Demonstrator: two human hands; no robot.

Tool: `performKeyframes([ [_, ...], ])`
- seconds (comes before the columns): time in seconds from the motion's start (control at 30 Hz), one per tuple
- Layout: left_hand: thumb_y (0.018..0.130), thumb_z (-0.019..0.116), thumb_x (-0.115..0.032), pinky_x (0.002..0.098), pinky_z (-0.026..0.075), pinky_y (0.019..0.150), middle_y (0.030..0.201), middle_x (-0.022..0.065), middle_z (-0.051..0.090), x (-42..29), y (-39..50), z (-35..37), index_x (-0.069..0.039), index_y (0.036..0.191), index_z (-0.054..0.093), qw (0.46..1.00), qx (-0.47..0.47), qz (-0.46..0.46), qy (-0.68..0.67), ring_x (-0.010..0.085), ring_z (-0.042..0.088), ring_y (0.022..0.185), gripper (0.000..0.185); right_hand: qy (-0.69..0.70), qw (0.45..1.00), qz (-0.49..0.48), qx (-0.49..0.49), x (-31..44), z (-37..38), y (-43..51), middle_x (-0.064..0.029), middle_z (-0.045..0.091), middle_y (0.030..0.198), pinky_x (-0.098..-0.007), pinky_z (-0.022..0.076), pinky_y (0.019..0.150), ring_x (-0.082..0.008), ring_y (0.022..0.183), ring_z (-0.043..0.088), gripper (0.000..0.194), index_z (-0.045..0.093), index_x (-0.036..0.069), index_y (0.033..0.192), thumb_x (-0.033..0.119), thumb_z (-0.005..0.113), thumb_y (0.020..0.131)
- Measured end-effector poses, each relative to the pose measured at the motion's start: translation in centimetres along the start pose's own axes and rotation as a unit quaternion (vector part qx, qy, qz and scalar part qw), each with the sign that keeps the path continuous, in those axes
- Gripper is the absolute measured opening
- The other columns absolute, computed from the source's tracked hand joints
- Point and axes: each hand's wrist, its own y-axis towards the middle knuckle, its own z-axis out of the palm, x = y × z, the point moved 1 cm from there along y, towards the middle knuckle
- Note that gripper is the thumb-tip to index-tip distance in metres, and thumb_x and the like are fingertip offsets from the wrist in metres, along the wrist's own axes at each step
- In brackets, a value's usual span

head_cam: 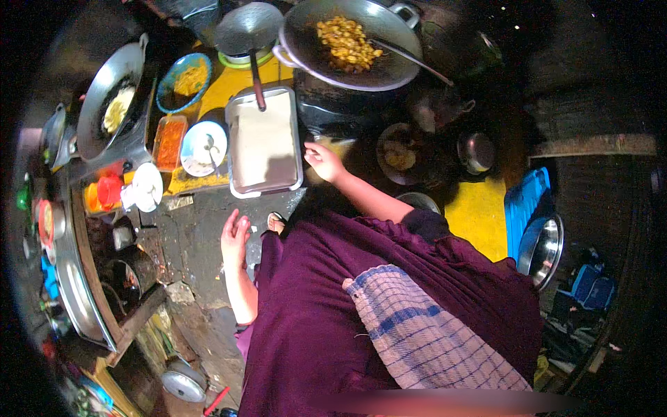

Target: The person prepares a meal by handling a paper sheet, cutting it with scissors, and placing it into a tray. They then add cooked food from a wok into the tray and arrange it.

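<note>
My left hand (236, 237) hangs over the dark floor with nothing in it, its fingers loosely spread. My right hand (324, 162) is just beyond the right rim of a rectangular metal tray (263, 140), fingers slightly bent, holding nothing that I can see. A pale, smooth layer covers the inside of the tray, partly in shadow. Over its far end reaches the brown handle of a skimmer (247, 28), whose round head lies on a green-rimmed vessel. Left of the tray is a white bowl (203, 151) with a spoon in it.
A big wok (349, 68) holds browned food pieces and a long-handled utensil. Another wok (117, 99) contains pale yellow food. Nearby are a blue basket (185, 81) of yellow food and a container of red-orange paste (170, 143). A checked cloth (411, 328) hangs over my purple garment.
</note>
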Motion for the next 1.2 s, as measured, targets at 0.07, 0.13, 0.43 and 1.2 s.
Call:
performKeyframes([
  [0.07, 0.083, 0.06, -0.022, 0.0234, 0.044, 0.074, 0.109, 0.006, 0.057, 0.9, -0.4, 1.1, -0.01, 0.127, 0.043, 1.0, 0.021, -0.013, 0.004, 0.0112, 0.056, 0.09, 0.049, -0.064, 0.996, -0.064, -0.025, 0.3, -4.5, -2.3, -0.0114, 0.06, 0.099, -0.0305, 0.0459, 0.08, -0.0224, 0.091, 0.059, 0.025, 0.057, 0.004, 0.105, 0.014, 0.055, 0.083],
  [0.13, 0.082, 0.061, -0.021, 0.022, 0.044, 0.072, 0.109, 0.0047, 0.057, 1.4, -0.6, 2.3, -0.01, 0.126, 0.044, 0.998, 0.036, -0.036, 0.019, 0.0095, 0.056, 0.089, 0.049, -0.172, 0.971, -0.098, -0.133, 0.1, -10.2, -3.2, -0.0115, 0.061, 0.093, -0.0336, 0.0455, 0.078, -0.026, 0.088, 0.058, 0.019, 0.062, 0.005, 0.095, 0.013, 0.053, 0.08],
  [0.43, 0.082, 0.059, -0.016, 0.0227, 0.044, 0.07, 0.106, 0.0074, 0.059, 0.9, -1.4, 5.9, -0.008, 0.124, 0.046, 0.993, 0.053, -0.023, 0.105, 0.0111, 0.055, 0.089, 0.045, -0.365, 0.818, 0.06, -0.44, -6.5, -41.6, 7.1, -0.013, 0.061, 0.091, -0.0401, 0.0443, 0.076, -0.0334, 0.087, 0.057, 0.022, 0.057, 0.007, 0.096, 0.008, 0.053, 0.075],
  [1.2, 0.084, 0.057, -0.022, 0.0262, 0.044, 0.075, 0.112, 0.0088, 0.056, 1.0, -1.0, 7.9, -0.009, 0.128, 0.04, 0.977, 0.023, -0.145, 0.152, 0.0151, 0.057, 0.095, 0.048, -0.533, 0.816, 0.16, -0.155, -16.2, -44.8, 13.4, -0.0196, 0.047, 0.123, -0.039, 0.0367, 0.094, -0.0321, 0.114, 0.045, 0.056, 0.045, 0.008, 0.124, 0.036, 0.056, 0.077],
])
